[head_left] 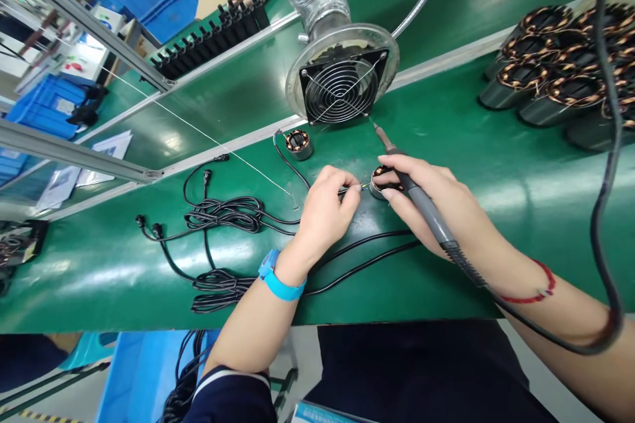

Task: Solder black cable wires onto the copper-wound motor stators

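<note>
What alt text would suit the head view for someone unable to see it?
A right hand holds a soldering iron, tip pointing toward a fan, while the left hand pinches a wired cable end beside a small copper-wound ring. Coiled black cables lie leftward on the green bench.

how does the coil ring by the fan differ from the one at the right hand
The coil ring by the fan stands untouched; the second ring is touched by the right hand. The first shows almost whole; the second is partly hidden behind fingers. Both show copper-coloured windings.
</note>
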Demonstrator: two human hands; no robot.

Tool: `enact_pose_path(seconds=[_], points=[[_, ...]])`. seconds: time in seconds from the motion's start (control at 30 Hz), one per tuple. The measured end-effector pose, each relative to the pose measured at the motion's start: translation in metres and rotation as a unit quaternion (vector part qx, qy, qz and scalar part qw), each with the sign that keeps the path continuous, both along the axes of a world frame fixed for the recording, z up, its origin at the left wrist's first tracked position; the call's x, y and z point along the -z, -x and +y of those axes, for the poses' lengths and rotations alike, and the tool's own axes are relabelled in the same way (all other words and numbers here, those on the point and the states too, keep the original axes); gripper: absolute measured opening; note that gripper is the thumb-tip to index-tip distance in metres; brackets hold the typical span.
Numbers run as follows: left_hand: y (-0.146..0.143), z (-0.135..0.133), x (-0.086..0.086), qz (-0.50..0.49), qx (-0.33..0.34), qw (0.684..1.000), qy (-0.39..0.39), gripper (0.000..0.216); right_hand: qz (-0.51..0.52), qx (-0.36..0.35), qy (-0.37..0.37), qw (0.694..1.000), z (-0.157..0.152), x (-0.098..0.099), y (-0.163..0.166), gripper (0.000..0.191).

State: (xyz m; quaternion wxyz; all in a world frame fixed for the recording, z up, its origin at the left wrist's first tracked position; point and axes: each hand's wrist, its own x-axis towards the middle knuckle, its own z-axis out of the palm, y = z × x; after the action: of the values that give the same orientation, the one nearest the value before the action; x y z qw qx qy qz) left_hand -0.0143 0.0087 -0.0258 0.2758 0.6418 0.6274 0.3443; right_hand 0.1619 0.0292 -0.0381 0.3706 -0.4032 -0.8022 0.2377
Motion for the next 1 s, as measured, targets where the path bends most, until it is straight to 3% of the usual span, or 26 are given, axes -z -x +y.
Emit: enact_pose_path(seconds=[0.1,0.2,0.3,0.47,0.67,0.83,1.0], points=[[0.001,0.001,0.001,-0.058,-0.003,0.998,0.036,0.013,-0.007,0.046,-0.04,0.998,-0.005,0.009,0.003,0.039],[0.001,0.0,0.004,-0.102,-0.009,0.993,0.053,0.012,-0.027,0.045,-0.074,0.996,-0.007,0.012,0.007,0.041],[0.002,-0.001,0.006,-0.113,-0.003,0.993,0.013,0.012,-0.02,0.036,-0.082,0.996,-0.007,0.013,0.011,0.042],[0.003,-0.005,0.008,-0.032,0.063,0.987,-0.146,0.012,0.077,0.038,-0.003,0.996,-0.007,0.013,0.014,0.043],[0.004,-0.008,0.008,0.077,0.111,0.973,-0.186,0.012,0.105,0.054,0.066,0.991,-0.005,0.014,0.016,0.041],[0.004,-0.008,0.005,0.073,0.092,0.978,-0.171,0.016,0.075,-0.018,0.033,0.996,0.004,0.012,0.005,0.039],[0.003,-0.005,0.002,0.028,0.053,0.996,-0.064,0.019,-0.027,-0.112,-0.052,0.992,0.016,0.011,-0.019,0.039]])
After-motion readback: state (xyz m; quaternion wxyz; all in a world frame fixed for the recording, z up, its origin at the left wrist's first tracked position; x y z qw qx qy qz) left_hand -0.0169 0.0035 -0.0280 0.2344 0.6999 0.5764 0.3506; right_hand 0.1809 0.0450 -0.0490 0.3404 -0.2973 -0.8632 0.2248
